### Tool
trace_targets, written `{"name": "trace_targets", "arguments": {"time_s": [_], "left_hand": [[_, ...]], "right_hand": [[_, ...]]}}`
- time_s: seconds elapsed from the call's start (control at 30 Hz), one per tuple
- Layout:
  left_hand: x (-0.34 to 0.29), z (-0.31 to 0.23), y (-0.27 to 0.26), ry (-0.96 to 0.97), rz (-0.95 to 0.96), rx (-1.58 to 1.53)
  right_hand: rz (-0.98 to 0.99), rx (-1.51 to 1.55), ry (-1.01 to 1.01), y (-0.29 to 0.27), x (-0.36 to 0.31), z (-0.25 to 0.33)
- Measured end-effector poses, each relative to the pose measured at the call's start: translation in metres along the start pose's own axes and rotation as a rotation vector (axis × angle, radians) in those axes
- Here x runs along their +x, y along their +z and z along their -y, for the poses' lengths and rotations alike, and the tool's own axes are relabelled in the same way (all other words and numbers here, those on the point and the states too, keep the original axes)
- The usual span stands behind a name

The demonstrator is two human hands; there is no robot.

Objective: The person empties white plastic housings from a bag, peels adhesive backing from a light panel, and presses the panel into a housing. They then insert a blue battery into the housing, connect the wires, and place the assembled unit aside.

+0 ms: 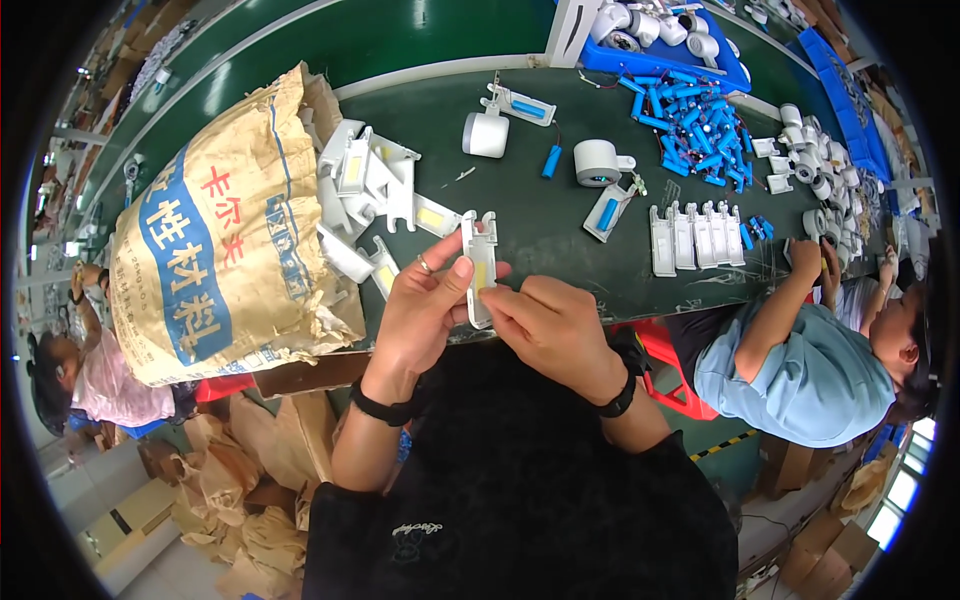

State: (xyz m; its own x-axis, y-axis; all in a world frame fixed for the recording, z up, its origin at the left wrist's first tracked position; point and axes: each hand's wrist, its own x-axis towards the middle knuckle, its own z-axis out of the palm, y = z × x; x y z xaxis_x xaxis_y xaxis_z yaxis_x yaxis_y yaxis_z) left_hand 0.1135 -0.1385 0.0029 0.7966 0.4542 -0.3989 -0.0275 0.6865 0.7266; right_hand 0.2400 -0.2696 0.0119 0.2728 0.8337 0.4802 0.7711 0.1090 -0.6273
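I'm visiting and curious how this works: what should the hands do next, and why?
Perhaps the right hand should work at the yellow patch's lower end: that hand is right beside it, while the left hand holds the white part, leaving much of the patch uncovered.

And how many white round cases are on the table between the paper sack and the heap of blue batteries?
2: one white case nearer the paper sack, the other case to its right, nearer the heap of blue batteries. None seems hidden there.
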Motion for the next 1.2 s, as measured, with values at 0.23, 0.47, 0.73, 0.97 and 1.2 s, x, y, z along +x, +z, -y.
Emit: {"name": "trace_targets", "arguments": {"time_s": [0.23,0.47,0.73,0.97,1.2], "left_hand": [[0.004,0.0,0.001,-0.063,0.037,0.007],[0.041,0.072,0.04,-0.23,0.034,0.043],[0.1,0.128,0.112,0.006,0.094,0.546],[0.109,0.133,0.118,-0.014,0.19,0.612],[0.122,0.143,0.135,-0.063,0.251,0.542]], "right_hand": [[-0.079,0.061,0.171,0.005,-0.004,-0.007],[-0.561,0.711,0.796,-0.06,-0.066,-0.046],[-0.657,0.889,0.82,-0.1,-0.147,-0.055],[-0.684,1.229,0.731,-0.099,-0.152,-0.069],[-0.631,1.611,0.662,-0.083,-0.127,-0.062]]}}
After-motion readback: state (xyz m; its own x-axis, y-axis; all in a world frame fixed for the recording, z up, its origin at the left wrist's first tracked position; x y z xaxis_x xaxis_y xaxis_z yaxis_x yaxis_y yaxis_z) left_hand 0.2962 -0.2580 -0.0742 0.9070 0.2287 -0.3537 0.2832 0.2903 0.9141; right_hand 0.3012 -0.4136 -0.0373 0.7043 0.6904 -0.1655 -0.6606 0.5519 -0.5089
